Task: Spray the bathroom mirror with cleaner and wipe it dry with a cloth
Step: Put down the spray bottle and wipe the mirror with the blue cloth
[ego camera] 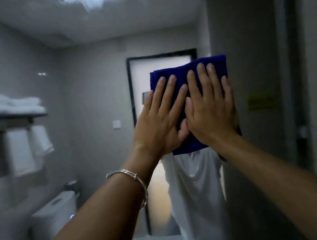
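Right now my left hand (159, 117) and right hand (209, 108) both lie flat on the blue cloth (215, 65), with fingers straight and slightly fanned and the thumbs meeting in the middle. The palms press it against the mirror (86, 79) a little right of the frame's centre. Neither hand pinches the fabric, so I judge the main risk is the cloth sliding or unfolding on wet glass, since pressure alone holds it; a bunched fold would drag streaks instead of drying. The silver bracelet (133, 176) on the left wrist could knock the glass if that wrist drops closer. At the top centre of the frame a cloudy wet patch (96, 0) looks unwiped, and missing it would leave the job unfinished. The cloth is folded into a rough rectangle, flat on the glass. Its long axis runs up and down the frame with a slight lean, and layered edges show at its upper left corner.
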A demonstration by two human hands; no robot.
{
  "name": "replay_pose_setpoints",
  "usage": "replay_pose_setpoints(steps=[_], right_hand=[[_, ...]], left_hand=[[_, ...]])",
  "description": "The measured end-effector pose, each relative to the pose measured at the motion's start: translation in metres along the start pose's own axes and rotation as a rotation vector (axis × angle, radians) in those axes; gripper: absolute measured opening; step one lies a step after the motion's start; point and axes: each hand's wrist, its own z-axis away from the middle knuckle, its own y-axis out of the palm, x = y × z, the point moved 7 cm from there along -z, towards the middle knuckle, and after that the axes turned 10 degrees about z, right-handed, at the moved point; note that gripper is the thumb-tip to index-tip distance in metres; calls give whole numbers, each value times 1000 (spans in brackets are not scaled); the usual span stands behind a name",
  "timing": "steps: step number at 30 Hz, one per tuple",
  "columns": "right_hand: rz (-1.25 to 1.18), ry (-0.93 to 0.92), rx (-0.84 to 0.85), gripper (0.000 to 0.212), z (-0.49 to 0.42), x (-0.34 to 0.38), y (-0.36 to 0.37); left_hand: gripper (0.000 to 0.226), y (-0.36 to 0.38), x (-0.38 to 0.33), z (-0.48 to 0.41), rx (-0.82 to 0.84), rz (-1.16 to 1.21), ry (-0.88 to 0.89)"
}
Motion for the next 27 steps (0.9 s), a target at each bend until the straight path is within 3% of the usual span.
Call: replay_pose_setpoints(steps=[8, 20, 24, 27], right_hand=[[-98, -131, 13, 57, 24, 153, 6], [-76, -279, 52, 56, 47, 358, 15], [-55, -289, 54, 55, 49, 434, 18], [-33, -244, 36, 55, 52, 479, 21]], left_hand=[[59, -24, 101, 113, 15, -58, -86], [63, -49, 248, 264, 263, -142, -309], [66, -66, 305, 307, 204, -123, -319], [70, -78, 341, 334, 86, -55, -227]])
